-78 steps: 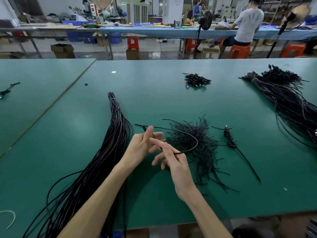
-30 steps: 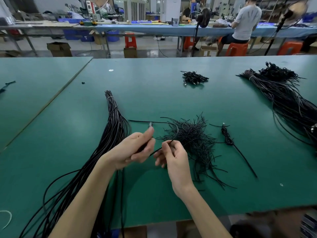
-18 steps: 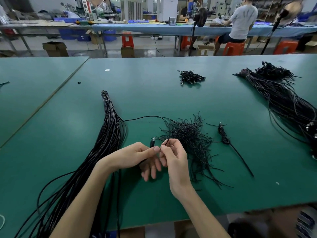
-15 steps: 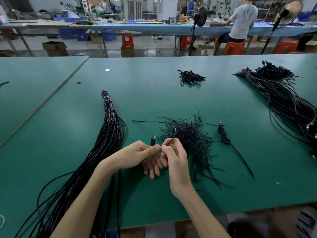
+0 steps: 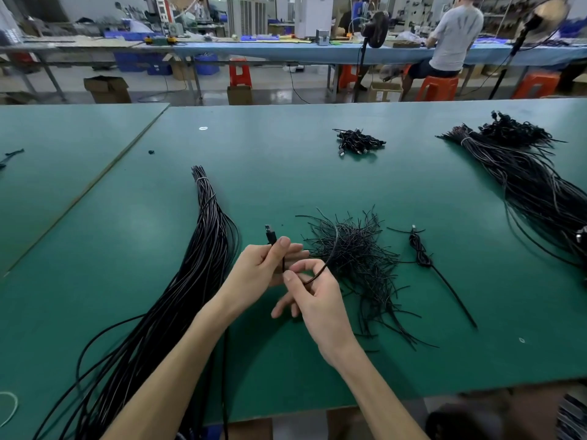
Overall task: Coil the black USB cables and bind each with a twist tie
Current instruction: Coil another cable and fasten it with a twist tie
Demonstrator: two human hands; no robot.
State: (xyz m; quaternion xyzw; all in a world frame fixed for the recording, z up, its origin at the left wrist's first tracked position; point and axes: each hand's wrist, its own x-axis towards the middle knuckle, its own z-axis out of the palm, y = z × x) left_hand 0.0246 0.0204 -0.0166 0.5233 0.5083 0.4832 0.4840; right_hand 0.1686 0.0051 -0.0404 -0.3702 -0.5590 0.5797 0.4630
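Here, your two hands meet just above the green table (image 5: 286,179), toward its near edge. Your left hand (image 5: 260,271) grips a black cable (image 5: 327,264) just below its plug (image 5: 270,234), which sticks up past your thumb. Your right hand (image 5: 317,300) pinches the same cable between thumb and forefinger, its other fingers loosely spread. From the pinch the cable arcs up and away over a loose heap of black twist ties (image 5: 359,265) just right of your hands. To your left, a long bundle of straight cables (image 5: 206,242), tied near its far end, runs toward you and off the table edge. Right of the ties lies one coiled cable (image 5: 420,252) with a straight tail. Farther back sits a small pile of coiled cables (image 5: 359,143), and at far right lies another big bundle (image 5: 521,173).
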